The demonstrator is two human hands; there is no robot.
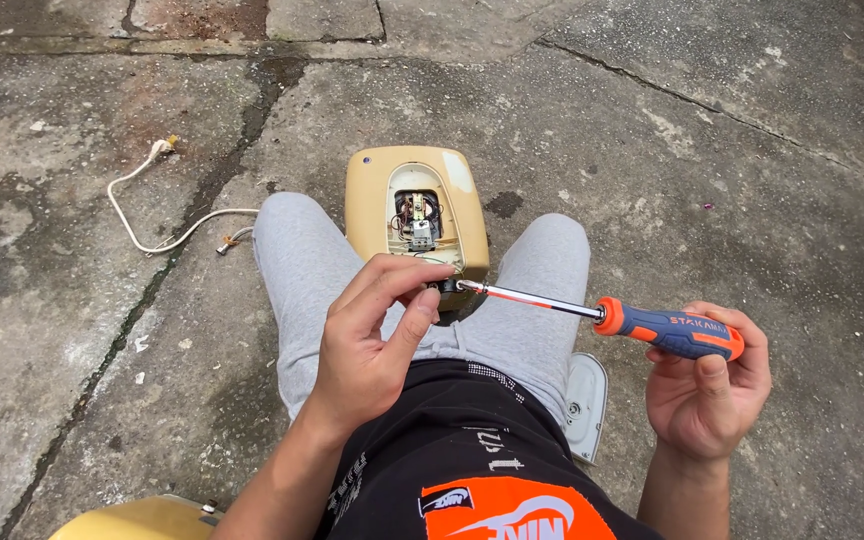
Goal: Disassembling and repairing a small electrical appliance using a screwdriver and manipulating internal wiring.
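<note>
Screwdriver (607, 317): orange-blue handle in right hand (707, 385) closed grip; left hand (372, 335) pinching tip.

Cracked, stained concrete paving (732, 180) fills the scene, a dark seam running diagonally down its left side and straighter joints crossing near the top. A white electrical cord (167, 225) lies looped on the ground at left, its plug end pointing toward the upper left and its bare end near a grey trouser knee (297, 250). A pale grey cover plate (584, 405) rests on the concrete beside the right thigh, a yellow rounded casing (137, 520) shows at the bottom edge, and a black shirt with an orange patch (472, 470) fills the lower centre.
</note>
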